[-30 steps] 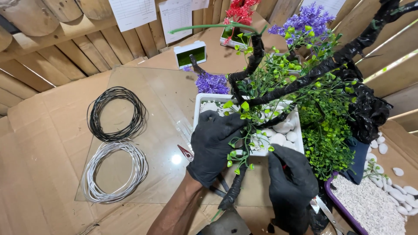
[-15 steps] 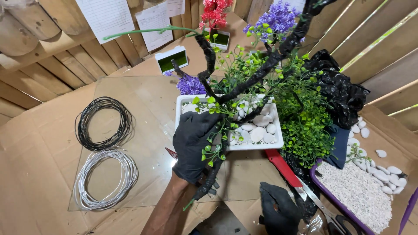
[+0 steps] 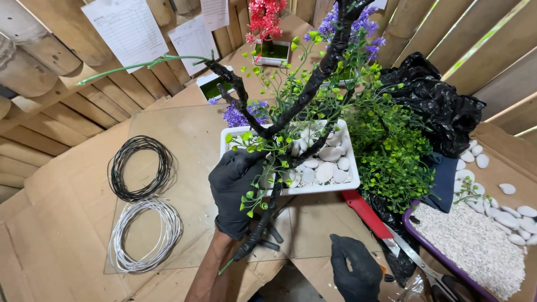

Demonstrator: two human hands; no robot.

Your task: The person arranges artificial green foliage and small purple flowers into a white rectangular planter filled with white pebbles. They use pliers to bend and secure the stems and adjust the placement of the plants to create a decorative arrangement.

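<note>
Left hand (image 3: 238, 187), black glove, is closed around the black-wrapped trunk (image 3: 268, 212) of an artificial tree, gripping it right at the near-left edge of the white rectangular pot (image 3: 291, 191). The trunk's lower end sticks out past the near rim of the pot toward the camera, over the bench (image 3: 67, 223); its branches (image 3: 321, 70) rise over the pot with small green leaf sprigs (image 3: 386, 151) spilling off the pot's right side. The pot holds white pebbles (image 3: 327, 168). Right hand (image 3: 355, 268), also gloved, sits near and to the right of the pot, fingers curled loosely, holding nothing I can see. A red-handled tool (image 3: 366, 212) lies just off the pot's near-right corner, running out to scissors (image 3: 433, 274). Right of that is a purple tray of white gravel (image 3: 475, 246). Well left of the pot are a black wire coil (image 3: 140, 168) and a white wire coil (image 3: 145, 235), touching. A black plastic bag (image 3: 436, 106) lies beyond the pot's right side.
</note>
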